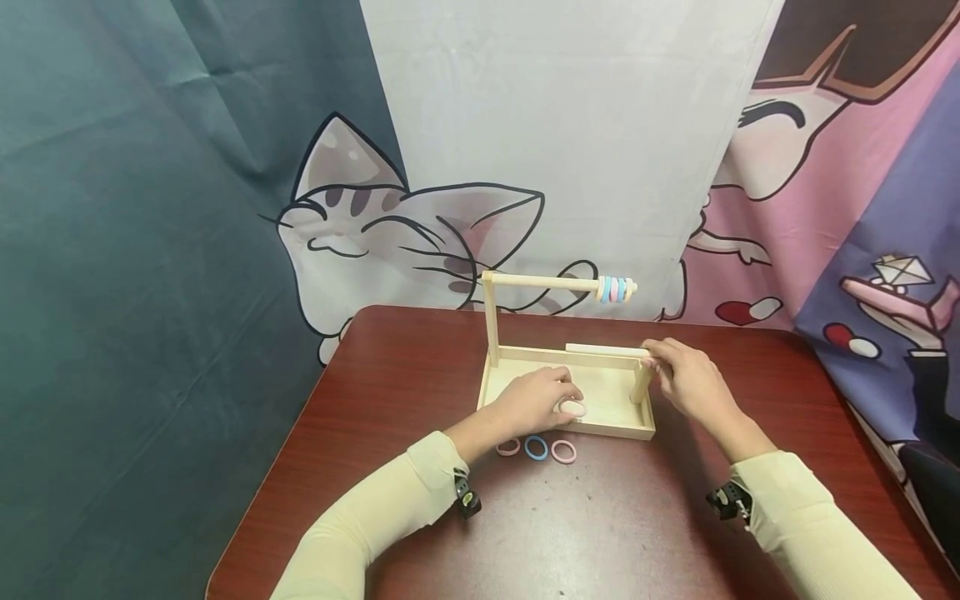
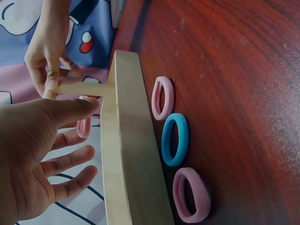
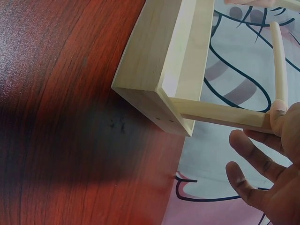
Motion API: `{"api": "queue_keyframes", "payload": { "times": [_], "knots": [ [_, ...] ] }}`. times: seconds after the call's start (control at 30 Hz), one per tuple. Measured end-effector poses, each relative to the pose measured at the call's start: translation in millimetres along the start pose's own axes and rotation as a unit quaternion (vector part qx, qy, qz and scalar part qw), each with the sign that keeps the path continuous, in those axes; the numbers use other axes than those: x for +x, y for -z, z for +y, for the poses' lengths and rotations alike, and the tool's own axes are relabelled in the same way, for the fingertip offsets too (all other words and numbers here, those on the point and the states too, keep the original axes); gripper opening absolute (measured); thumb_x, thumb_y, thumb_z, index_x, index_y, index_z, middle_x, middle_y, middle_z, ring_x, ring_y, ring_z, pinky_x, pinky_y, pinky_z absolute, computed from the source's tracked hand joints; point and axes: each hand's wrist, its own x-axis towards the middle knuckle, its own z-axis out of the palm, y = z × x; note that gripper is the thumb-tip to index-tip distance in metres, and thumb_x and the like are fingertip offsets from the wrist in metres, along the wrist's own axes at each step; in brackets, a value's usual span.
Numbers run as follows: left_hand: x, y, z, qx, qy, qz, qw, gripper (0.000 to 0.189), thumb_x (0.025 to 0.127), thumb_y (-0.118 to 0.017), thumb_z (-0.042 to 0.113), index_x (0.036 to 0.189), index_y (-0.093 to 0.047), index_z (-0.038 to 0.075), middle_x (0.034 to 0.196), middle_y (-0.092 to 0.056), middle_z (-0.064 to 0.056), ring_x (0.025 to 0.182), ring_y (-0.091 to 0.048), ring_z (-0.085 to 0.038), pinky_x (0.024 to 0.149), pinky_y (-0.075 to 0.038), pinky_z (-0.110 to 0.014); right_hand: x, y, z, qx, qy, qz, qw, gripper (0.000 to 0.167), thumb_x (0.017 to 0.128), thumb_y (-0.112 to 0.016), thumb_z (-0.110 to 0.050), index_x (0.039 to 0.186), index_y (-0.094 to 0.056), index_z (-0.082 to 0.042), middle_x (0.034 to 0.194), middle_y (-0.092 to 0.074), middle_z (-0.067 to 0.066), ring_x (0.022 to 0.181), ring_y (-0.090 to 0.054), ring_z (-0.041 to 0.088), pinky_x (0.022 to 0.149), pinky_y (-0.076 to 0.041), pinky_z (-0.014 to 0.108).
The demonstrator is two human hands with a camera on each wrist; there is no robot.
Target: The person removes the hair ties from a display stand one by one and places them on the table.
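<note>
My left hand point(image 1: 534, 398) pinches a pink hair tie point(image 2: 83, 123) between thumb and fingers, over the front wall of a wooden stand's tray point(image 1: 600, 431). At the tray's right end, my right hand point(image 1: 693, 379) grips the lower wooden bar point(image 1: 603, 350) where it meets the short post point(image 1: 642, 382). The bar's free end points left. Above it, a longer bar point(image 1: 543, 282) extends right from the tall left post point(image 1: 491, 321). Several blue, pink and cream hair ties point(image 1: 615, 289) sit together near that bar's right end.
In front of the tray, a pink hair tie point(image 2: 191, 194), a blue hair tie point(image 2: 175, 139) and another pink hair tie point(image 2: 163, 98) lie in a row on the reddish-brown table point(image 1: 600, 517). A printed curtain point(image 1: 570, 125) hangs behind the table.
</note>
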Motion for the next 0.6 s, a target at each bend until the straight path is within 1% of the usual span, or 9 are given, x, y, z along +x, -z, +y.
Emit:
{"api": "queue_keyframes", "payload": {
  "times": [0.13,0.23,0.37,0.6],
  "knots": [
    [0.3,-4.4,2.6,-0.009,-0.009,-0.006,0.9999,0.035,0.103,-0.079,0.045,0.135,-0.078,0.031,0.127,-0.072,0.01,0.119,-0.071,-0.012,0.089,-0.063,-0.032,-0.1,0.3,-0.2,0.0,0.0,0.001,1.0,0.015,0.102,-0.078,-0.006,0.116,-0.077,-0.009,0.085,-0.065,0.003,0.07,-0.057,0.021,0.061,-0.045,0.041],
    [0.6,-8.3,4.4,-0.011,-0.019,-0.006,0.9998,0.034,0.104,-0.077,0.046,0.135,-0.077,0.032,0.129,-0.073,0.011,0.121,-0.07,-0.013,0.092,-0.063,-0.032,-0.4,0.2,0.0,-0.001,-0.001,0.001,1.0,0.015,0.102,-0.077,-0.006,0.117,-0.077,-0.009,0.085,-0.065,0.003,0.07,-0.057,0.021,0.061,-0.045,0.041],
    [1.3,-12.0,8.1,-0.003,-0.026,-0.009,0.9996,0.034,0.103,-0.079,0.047,0.135,-0.076,0.034,0.128,-0.074,0.013,0.118,-0.07,-0.013,0.089,-0.062,-0.031,-1.0,-0.4,0.5,-0.001,-0.003,0.001,1.0,0.015,0.102,-0.077,-0.007,0.117,-0.077,-0.008,0.087,-0.068,0.004,0.071,-0.059,0.022,0.062,-0.047,0.043],
    [2.4,-15.5,15.7,0.015,-0.04,-0.02,0.9989,0.036,0.098,-0.085,0.041,0.133,-0.076,0.036,0.126,-0.075,0.016,0.114,-0.069,-0.01,0.085,-0.059,-0.025,-0.3,-0.7,0.2,0.0,-0.004,-0.003,1.0,0.016,0.103,-0.077,-0.008,0.118,-0.077,-0.009,0.088,-0.068,0.004,0.071,-0.06,0.023,0.061,-0.047,0.045]
  ]
}}
